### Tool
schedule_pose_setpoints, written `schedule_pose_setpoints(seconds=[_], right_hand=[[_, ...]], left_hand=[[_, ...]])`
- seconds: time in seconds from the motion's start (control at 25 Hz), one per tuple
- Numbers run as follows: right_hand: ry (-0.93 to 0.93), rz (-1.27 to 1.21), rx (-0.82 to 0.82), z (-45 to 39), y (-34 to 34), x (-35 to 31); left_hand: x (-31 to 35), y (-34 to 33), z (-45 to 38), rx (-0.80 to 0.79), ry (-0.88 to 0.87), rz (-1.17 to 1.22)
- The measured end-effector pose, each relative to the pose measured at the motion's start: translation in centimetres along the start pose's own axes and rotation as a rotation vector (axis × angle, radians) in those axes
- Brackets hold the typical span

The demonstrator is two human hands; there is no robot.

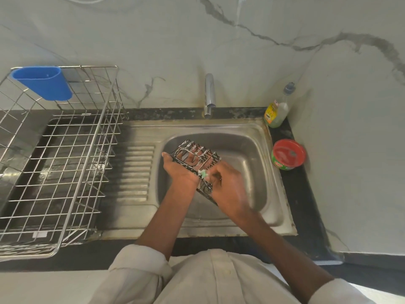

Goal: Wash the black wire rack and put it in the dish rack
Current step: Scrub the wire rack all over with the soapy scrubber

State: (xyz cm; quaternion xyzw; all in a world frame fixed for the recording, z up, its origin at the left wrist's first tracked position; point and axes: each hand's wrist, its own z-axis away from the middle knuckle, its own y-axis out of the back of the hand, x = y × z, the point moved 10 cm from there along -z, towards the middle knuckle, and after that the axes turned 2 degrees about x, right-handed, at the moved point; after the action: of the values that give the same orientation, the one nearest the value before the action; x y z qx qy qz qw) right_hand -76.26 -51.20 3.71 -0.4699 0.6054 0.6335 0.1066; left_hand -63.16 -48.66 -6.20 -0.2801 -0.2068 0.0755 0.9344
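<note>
Soft, even, slightly dim light; faint glare on sink (pixel 258 137) steel; right hand (pixel 228 189) motion-blurred; wide-angle bending at edges curves dish rack (pixel 65 150) wires and countertop line.

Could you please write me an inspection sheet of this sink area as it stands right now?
Surface: steel sink with ribbed drainboard, set in a dark counter; tap shows no water running.
Job's things: black wire rack held over the basin, foam on it; dish rack on the left, nothing in it but a blue holder on its rim.
Clutter: soap bottle and red-lidded tub on the right of the sink.
Grips: left hand holds the wire rack; right hand holds a green scrubber against it.
Cables: a white cord at the top edge.
Surroundings: marble-pattern wall.
</note>
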Motion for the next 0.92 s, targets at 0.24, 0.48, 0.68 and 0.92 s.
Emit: schedule_pose_setpoints(seconds=[0.24,0.48,0.68,0.92], right_hand=[[0.121,0.202,-0.095,-3.1,-0.7,-4.6],[-0.033,0.145,0.059,-9.8,1.4,-3.8],[0.072,0.147,0.096,-7.6,2.0,-2.5],[-0.094,-0.01,0.1,-2.7,2.6,2.5]], left_hand=[[-1.6,-2.5,2.5,-0.254,0.029,-0.274],[-3.5,-3.9,4.4,-0.476,0.028,-0.612],[-1.8,-4.1,2.9,-0.49,0.036,-0.396],[-0.3,-2.9,2.7,-0.307,-0.041,-0.469]])
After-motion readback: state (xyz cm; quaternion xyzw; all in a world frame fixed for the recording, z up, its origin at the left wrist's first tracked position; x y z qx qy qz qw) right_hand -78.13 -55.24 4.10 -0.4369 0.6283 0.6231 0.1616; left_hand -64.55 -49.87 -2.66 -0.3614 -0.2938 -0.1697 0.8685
